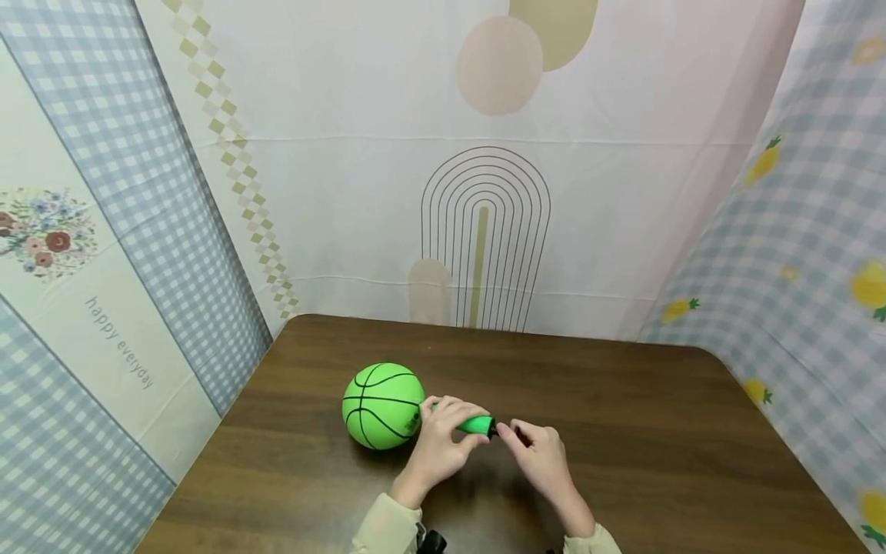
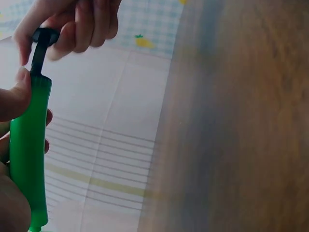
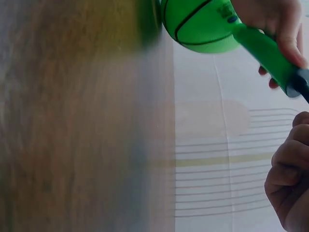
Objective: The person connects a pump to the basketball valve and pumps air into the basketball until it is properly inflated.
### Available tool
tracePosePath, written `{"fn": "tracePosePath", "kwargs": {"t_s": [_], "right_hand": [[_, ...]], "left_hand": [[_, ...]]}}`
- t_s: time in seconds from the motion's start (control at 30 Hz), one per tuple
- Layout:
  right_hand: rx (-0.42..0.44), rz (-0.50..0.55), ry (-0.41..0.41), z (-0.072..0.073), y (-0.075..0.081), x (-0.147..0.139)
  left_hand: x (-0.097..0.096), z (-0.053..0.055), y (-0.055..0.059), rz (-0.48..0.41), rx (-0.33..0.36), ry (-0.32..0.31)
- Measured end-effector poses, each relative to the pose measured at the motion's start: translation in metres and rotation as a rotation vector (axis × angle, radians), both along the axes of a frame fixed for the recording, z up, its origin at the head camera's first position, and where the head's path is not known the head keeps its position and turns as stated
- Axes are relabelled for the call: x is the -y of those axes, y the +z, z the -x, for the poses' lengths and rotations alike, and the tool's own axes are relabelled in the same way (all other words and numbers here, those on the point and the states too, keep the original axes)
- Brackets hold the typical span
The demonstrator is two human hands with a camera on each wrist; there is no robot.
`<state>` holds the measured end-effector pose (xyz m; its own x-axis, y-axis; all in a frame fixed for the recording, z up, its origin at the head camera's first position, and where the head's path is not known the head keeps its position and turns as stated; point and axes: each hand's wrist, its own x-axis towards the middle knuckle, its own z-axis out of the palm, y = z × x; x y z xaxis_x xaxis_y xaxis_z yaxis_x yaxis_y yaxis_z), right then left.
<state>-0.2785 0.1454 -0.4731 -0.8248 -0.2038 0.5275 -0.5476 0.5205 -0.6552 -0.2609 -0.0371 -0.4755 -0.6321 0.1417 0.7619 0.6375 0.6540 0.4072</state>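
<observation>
A green hand pump [image 1: 476,425] is held across the front of me, its black plunger rod and handle [image 2: 40,50] partly drawn out. My left hand [image 1: 443,440] grips the green barrel, with the thumb near its black-collared end. The fingers of my right hand [image 1: 543,459] pinch the black handle. Just left of the left hand, a green ball [image 1: 379,404] with black basketball lines sits on the table. In the right wrist view the pump's far end meets the outline of the ball [image 3: 198,21]; whether it is inserted I cannot tell.
The brown wooden table [image 1: 657,431] reaches back to a white patterned cloth [image 1: 346,215]. Checked cloths hang on the left [image 1: 131,131] and right [image 1: 747,254]. A black device [image 1: 432,541] is strapped at my left wrist.
</observation>
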Motion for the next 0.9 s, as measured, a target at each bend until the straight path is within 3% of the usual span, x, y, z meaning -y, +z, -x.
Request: {"fn": "tracePosePath", "kwargs": {"t_s": [0.2,0.4,0.53,0.67,0.9], "right_hand": [[0.001,-0.003,-0.014,-0.009,0.001,-0.001],[0.08,0.006,-0.028,-0.019,0.006,-0.003],[0.11,0.017,-0.032,-0.017,0.007,-0.009],[0.087,0.021,-0.049,-0.015,0.009,-0.014],[0.133,0.049,-0.076,-0.014,0.012,-0.016]], "left_hand": [[0.015,-0.007,0.003,0.003,0.025,0.01],[0.032,-0.012,0.006,-0.011,0.008,0.0],[0.041,-0.011,0.009,-0.028,-0.013,0.014],[0.05,-0.009,0.012,-0.038,-0.032,0.037],[0.053,-0.009,0.013,-0.037,0.005,0.043]]}}
